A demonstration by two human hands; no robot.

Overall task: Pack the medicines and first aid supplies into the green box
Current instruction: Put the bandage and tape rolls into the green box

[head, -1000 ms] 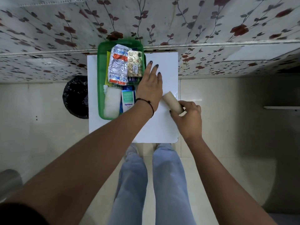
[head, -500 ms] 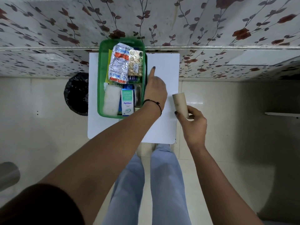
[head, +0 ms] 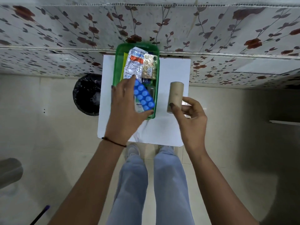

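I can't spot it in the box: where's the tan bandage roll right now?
In the head view, the tan bandage roll is outside the green box, to its right, held in the right hand above the white table.

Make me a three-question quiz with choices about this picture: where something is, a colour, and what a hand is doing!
1. Where is the blue blister pack?
A. over the green box
B. on the floor
C. in the black bin

2. What colour is the roll?
A. red
B. beige
C. purple

3. What is the right hand doing?
A. lying flat on the table
B. pointing at the wall
C. holding the roll

Answers: 1 A, the left hand has it above the box; 2 B, it looks like plain bandage; 3 C, fingers wrap its lower end.
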